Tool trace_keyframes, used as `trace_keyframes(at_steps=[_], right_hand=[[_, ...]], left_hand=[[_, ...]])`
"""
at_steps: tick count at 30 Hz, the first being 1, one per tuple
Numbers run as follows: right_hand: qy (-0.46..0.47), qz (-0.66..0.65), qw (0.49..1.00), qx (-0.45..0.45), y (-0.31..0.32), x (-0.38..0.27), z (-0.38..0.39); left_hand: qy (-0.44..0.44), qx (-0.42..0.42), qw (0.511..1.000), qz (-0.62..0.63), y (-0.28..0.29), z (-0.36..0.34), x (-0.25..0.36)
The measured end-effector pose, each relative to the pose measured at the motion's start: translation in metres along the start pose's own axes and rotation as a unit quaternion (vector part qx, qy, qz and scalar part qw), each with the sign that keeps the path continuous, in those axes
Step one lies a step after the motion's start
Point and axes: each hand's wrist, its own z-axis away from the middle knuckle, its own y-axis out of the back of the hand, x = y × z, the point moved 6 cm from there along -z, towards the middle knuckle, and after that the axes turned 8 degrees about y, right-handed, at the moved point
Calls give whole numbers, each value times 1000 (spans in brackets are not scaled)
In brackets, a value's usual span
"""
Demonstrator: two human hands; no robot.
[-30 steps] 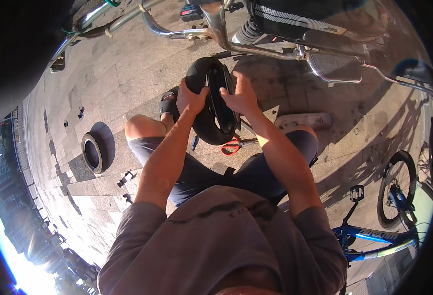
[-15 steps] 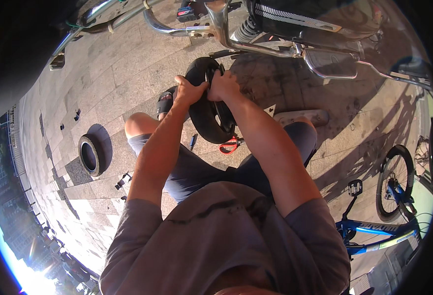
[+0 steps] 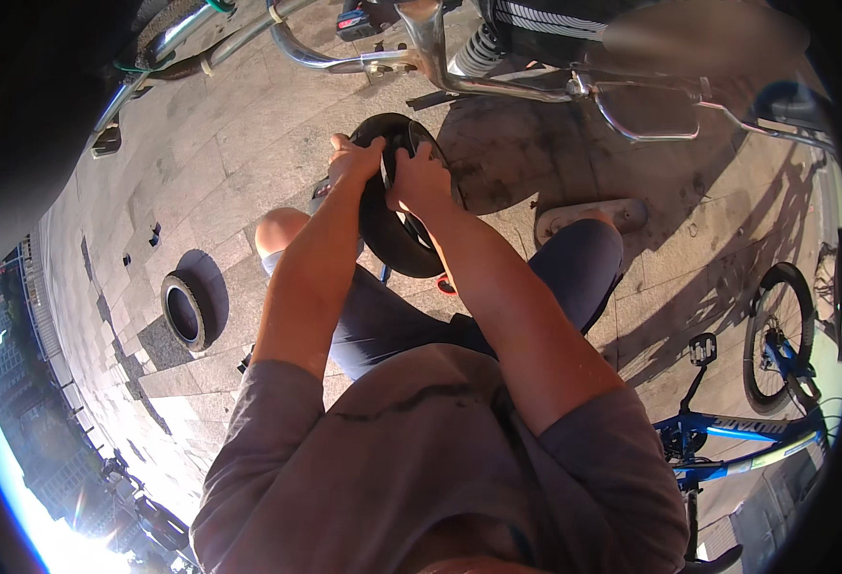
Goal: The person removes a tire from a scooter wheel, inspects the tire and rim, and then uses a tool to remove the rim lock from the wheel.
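A thick black tyre (image 3: 376, 234) stands tilted between my knees, its opening turned partly up and to the right. My left hand (image 3: 352, 163) is wrapped round the tyre's far left side, thumb reaching over toward the opening. My right hand (image 3: 421, 184) grips the far right side, with its fingers curled over the edge of the opening. A paler piece shows deep inside the opening, too shaded to make out. Just below the tyre, part of a red tool handle (image 3: 447, 285) shows on the ground, mostly hidden by the tyre and my right forearm.
A second small tyre (image 3: 174, 304) lies on the paving at left. Chrome tubing of a vehicle frame (image 3: 498, 92) crosses the far side. A blue bicycle (image 3: 742, 428) lies at right. Beyond my right knee is a pale rounded board (image 3: 622, 212). A battery-like block (image 3: 356, 26) sits far off.
Both hands have shifted slightly to the left on the tyre and spread a little apart. The tyre has swung slightly left and now covers more of the red-handled tool.
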Motion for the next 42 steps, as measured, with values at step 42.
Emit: trace_keyframes(at_steps=[42], right_hand=[[141, -216, 942, 214, -40, 65, 72]], left_hand=[[-99, 43, 994, 30, 1, -4, -28]])
